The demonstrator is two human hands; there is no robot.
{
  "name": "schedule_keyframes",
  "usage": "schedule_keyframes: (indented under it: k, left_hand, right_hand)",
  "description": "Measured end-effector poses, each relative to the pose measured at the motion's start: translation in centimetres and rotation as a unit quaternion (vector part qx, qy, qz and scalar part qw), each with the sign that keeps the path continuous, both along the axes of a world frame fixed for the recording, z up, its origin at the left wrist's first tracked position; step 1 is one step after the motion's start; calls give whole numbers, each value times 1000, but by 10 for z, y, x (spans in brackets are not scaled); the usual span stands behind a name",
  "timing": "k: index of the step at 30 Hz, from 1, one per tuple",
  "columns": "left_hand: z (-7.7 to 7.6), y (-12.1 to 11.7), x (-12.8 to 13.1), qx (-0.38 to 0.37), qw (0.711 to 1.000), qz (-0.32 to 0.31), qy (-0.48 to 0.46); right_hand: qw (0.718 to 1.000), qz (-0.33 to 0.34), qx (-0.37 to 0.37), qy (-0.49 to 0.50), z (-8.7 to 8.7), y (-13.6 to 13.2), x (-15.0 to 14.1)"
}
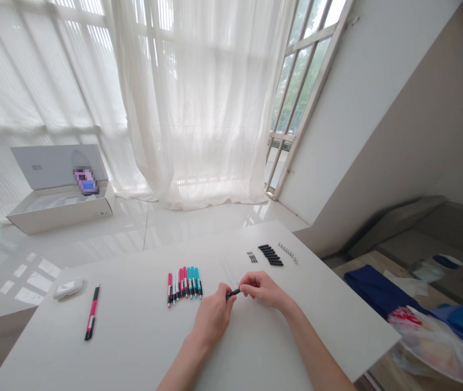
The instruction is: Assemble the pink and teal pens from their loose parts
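My left hand (214, 316) and my right hand (262, 288) meet over the white table (133, 347), both pinched on one small black pen part (233, 294) held between them. Just left of the hands lies a row of several pink and teal pens (184, 283). Thin refills (229, 271) lie in a row right behind the hands. Further back right are small springs (252, 257), a group of black pen parts (271, 255) and a row of small pale parts (287, 252).
A single pink and black pen (92, 319) and a small white case (68, 288) lie at the table's left. An open white box (61, 203) sits on the glossy floor by the curtains. Blue cloth and plastic bags (430, 326) lie right of the table.
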State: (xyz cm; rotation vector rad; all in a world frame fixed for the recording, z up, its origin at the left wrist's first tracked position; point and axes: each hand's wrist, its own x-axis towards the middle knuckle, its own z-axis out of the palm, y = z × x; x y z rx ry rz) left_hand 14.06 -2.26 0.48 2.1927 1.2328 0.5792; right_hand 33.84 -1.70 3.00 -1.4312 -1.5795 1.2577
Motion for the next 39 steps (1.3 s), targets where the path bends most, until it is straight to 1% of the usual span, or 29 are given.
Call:
schedule_keyframes:
  k: [3, 5, 10, 13, 16, 21, 28, 32, 35, 39]
  left_hand:
    - [0, 1, 1, -4, 1000, -14, 18]
    - [0, 1, 1, 0, 1000, -15, 27]
    - [1, 0, 2, 5, 1000, -7, 24]
    - [2, -1, 1, 8, 1000, -10, 9]
    - [2, -2, 0, 4, 1000, -13, -5]
    - [1, -1, 0, -8, 1000, -18, 11]
    - [4, 0, 1, -2, 999, -14, 32]
    - [5, -2, 0, 12, 999, -22, 22]
    - [4, -2, -1, 1, 1000, -20, 7]
    - [2, -1, 0, -18, 1000, -16, 10]
  right_hand:
    - [1000, -4, 5, -30, -2, -1, -2]
    - [999, -5, 7, -34, -1, -1, -3]
    - [1000, 0, 12, 26, 5, -4, -3]
    - [1000, 1, 13, 3, 5, -4, -2]
    - [1000, 8, 7, -18, 2, -4, -2]
    - [998, 18, 30, -49, -2, -3, -4]
    - [1000, 9, 15, 1, 2, -4, 0]
    - [999, 15, 18, -24, 3, -4, 1]
    - [998, 17, 29, -45, 2, -4, -1]
    - [996, 24, 31, -74, 0, -4, -3]
